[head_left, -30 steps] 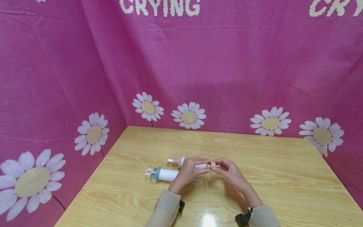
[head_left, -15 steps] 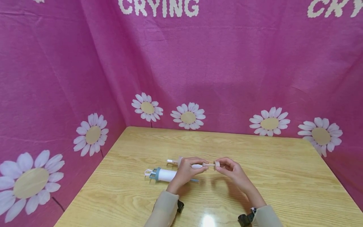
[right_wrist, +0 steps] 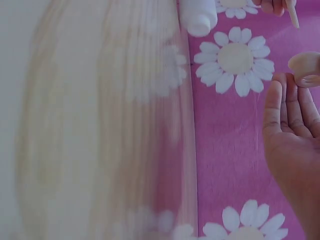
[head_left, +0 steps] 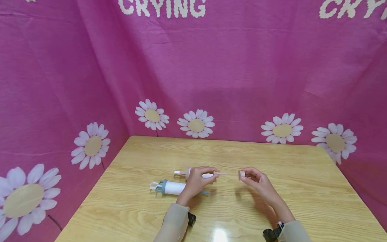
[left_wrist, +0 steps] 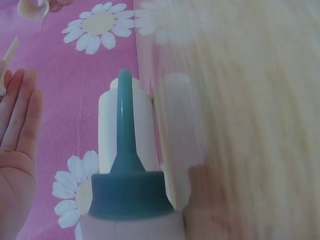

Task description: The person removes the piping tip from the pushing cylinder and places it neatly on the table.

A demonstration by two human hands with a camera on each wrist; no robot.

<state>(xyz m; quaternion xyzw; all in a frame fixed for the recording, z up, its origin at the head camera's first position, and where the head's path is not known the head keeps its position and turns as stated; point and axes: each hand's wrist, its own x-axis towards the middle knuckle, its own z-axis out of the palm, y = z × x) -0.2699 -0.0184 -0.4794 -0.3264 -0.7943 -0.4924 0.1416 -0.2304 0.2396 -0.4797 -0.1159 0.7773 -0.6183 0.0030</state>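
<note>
My left hand (head_left: 196, 181) pinches a slim beige nozzle (head_left: 220, 173) pointing right. Between the fingertips of my right hand (head_left: 262, 186) is a beige ring-shaped cap (head_left: 241, 174), apart from the nozzle. Behind the left hand lies a decorating syringe with a white barrel (head_left: 207, 175) and beige collar (head_left: 188, 172), partly covered by that hand; its narrow white end shows bare in the left wrist view. Nearer me lies a second decorating syringe with a white barrel (head_left: 175, 188), teal collar and teal nozzle (left_wrist: 126, 125), partly hidden by the left hand.
Everything rests on a light wood-grain table (head_left: 272, 161). A pink cloth (head_left: 226, 67) with daisies hangs along its back and left sides. A dark wrist strap (head_left: 273, 232) is at the right sleeve, and a bright reflection lies near the front.
My right hand has moved right and drawn the ring cap off the nozzle. The nozzle stays in my left hand, which has barely moved. Both syringes lie where they were.
</note>
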